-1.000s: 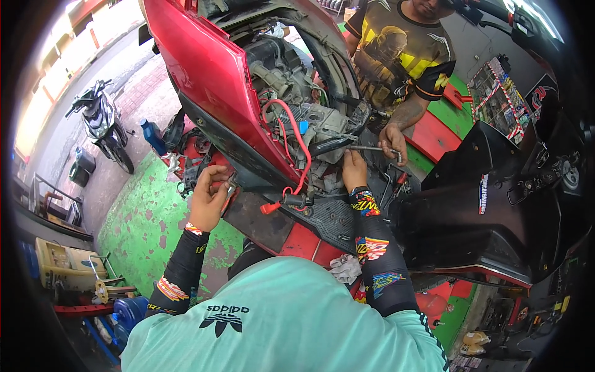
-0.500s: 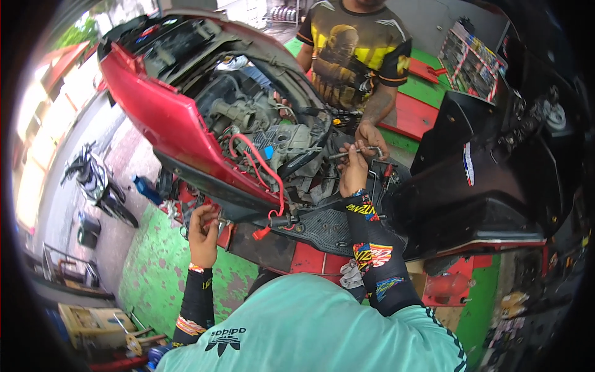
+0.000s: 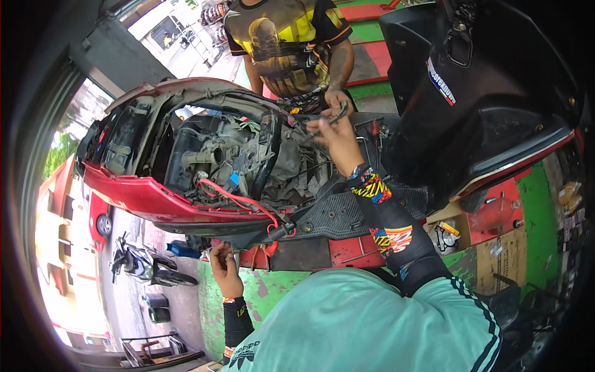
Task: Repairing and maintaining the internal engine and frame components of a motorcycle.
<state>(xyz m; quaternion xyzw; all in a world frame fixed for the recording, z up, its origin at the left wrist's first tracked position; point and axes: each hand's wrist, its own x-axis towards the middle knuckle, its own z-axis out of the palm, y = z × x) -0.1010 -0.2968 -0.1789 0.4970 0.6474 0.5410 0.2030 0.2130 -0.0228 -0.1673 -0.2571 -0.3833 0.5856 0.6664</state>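
Note:
My right hand (image 3: pixel 339 144) reaches over the open scooter body, its fingers closed round a dark, slim metal tool (image 3: pixel 339 115), blurred by motion. Its kind is unclear. A co-worker's hand (image 3: pixel 336 99) meets mine at the tool's far end. My left hand (image 3: pixel 225 271) is low at the near side, below the scooter's red side panel (image 3: pixel 145 195). Its fingers are curled, with a small shiny metal piece beside the fingertips that I cannot make out. Between my hands, the exposed engine (image 3: pixel 248 162) sits in the frame, and a red cable (image 3: pixel 238 197) loops over its edge.
The scooter's black front shield (image 3: pixel 477 99) rises at the right, beyond the ridged footboard (image 3: pixel 334 214). Hand tools (image 3: pixel 374 130) lie by the shield. A cardboard box (image 3: pixel 447 230) stands on the red and green floor. A parked motorcycle (image 3: pixel 149 260) is at the left.
My view has turned and shifted, so the scooter lies more level and the box shows. My right hand and the co-worker's hand stay together at the tool; my left stays low by the scooter's edge.

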